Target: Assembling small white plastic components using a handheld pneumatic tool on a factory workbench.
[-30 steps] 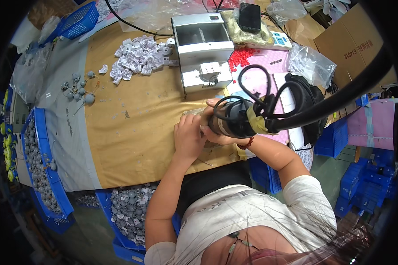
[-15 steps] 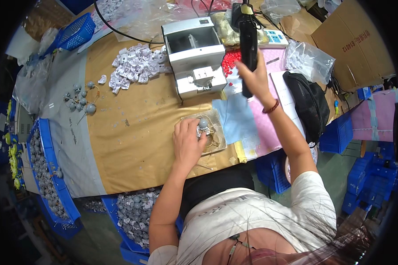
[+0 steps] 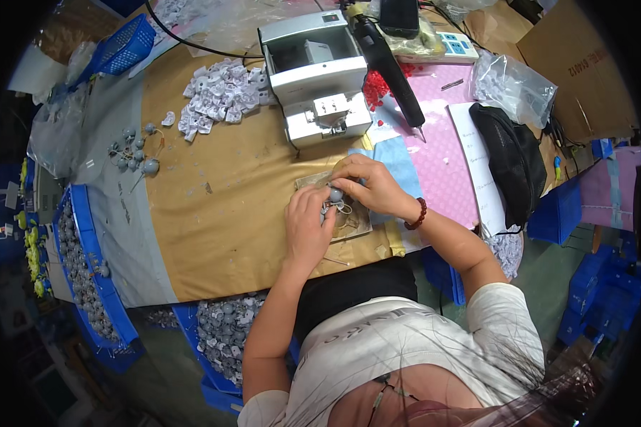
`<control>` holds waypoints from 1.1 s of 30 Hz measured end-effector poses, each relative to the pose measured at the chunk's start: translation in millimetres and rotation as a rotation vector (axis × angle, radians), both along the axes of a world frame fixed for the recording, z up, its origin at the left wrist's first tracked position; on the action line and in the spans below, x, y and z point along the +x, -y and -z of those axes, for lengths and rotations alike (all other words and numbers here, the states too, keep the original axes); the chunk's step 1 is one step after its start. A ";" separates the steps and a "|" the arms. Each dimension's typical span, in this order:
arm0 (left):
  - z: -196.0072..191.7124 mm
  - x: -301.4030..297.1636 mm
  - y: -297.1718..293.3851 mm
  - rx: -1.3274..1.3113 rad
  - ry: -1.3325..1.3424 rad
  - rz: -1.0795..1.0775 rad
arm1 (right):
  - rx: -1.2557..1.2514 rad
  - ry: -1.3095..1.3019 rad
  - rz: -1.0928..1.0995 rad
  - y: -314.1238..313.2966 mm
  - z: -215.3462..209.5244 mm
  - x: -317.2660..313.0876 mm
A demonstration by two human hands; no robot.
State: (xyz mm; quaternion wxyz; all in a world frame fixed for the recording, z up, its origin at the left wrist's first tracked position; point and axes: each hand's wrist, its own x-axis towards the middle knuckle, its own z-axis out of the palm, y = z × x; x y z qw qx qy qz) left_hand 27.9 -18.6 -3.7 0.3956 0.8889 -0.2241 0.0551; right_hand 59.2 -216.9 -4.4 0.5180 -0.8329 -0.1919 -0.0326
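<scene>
Grey ball (image 3: 336, 195) sits between bent-fingered left hand (image 3: 307, 224) and right hand (image 3: 374, 186).

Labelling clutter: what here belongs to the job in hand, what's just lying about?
Likely the job: gray-ball piece at left hand and right hand; fixture beneath; black driver; white parts.

Likely just lying about: phone; black pouch; cardboard box.

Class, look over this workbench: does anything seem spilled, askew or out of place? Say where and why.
Small red pieces lie scattered loose beside the silver machine, so they may look spilled. One white piece sits apart, left of the white heap. Nothing looks plainly damaged.
</scene>
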 end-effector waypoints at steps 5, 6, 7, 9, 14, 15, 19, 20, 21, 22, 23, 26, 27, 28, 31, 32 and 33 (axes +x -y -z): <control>2.9 0.5 -3.0 0.007 -0.010 0.004 | 0.199 -0.224 0.148 -25.4 3.8 -2.1; 4.0 0.5 -3.1 0.006 -0.011 0.008 | 0.282 -0.248 0.176 -31.1 4.4 0.1; 4.8 0.2 -3.2 0.004 -0.012 0.012 | 0.365 -0.273 0.204 -36.6 7.1 3.2; 5.5 -0.8 -3.1 0.011 -0.001 0.016 | 0.467 -0.323 0.245 -40.0 8.7 7.3; 0.1 -0.2 -1.5 -0.007 0.013 0.014 | 0.559 -0.367 0.262 -38.1 15.0 12.2; 0.9 -0.4 -3.0 -0.012 0.023 0.012 | 0.596 -0.373 0.248 -39.2 12.1 13.1; -2.8 -8.4 -11.4 -0.104 -0.011 -0.001 | 0.670 -0.684 0.273 -28.6 -8.6 12.2; -6.3 -12.3 -16.7 -0.122 -0.025 -0.014 | 0.656 -0.684 0.220 -28.1 -10.2 12.2; -9.9 -16.3 -21.6 -0.143 -0.040 -0.025 | 0.626 -0.685 0.119 -25.6 -16.7 9.7; -16.7 -23.9 -32.2 -0.142 -0.072 -0.039 | 0.597 -0.686 0.026 -19.9 -25.2 6.1; -21.3 -34.0 -49.6 -0.119 -0.071 -0.047 | 0.565 -0.686 -0.070 -12.2 -29.2 4.5; -50.0 -67.1 -119.0 0.106 -0.114 -0.035 | 0.230 -0.427 0.107 34.5 -11.8 14.3; -58.7 -82.7 -149.4 0.285 -0.263 0.015 | 0.051 -0.260 0.222 53.5 0.9 20.1; -68.8 -99.9 -181.3 0.483 -0.400 0.077 | -0.109 0.018 0.303 61.6 2.9 23.4; -85.7 -133.3 -242.0 0.667 -1.015 0.182 | -0.477 0.188 0.350 78.0 13.3 30.8; -90.4 -132.3 -249.1 0.635 -1.119 0.179 | -0.557 0.252 0.355 79.8 16.6 32.1; -95.1 -122.1 -249.7 0.586 -1.032 0.149 | -0.603 0.266 0.348 77.5 21.6 33.7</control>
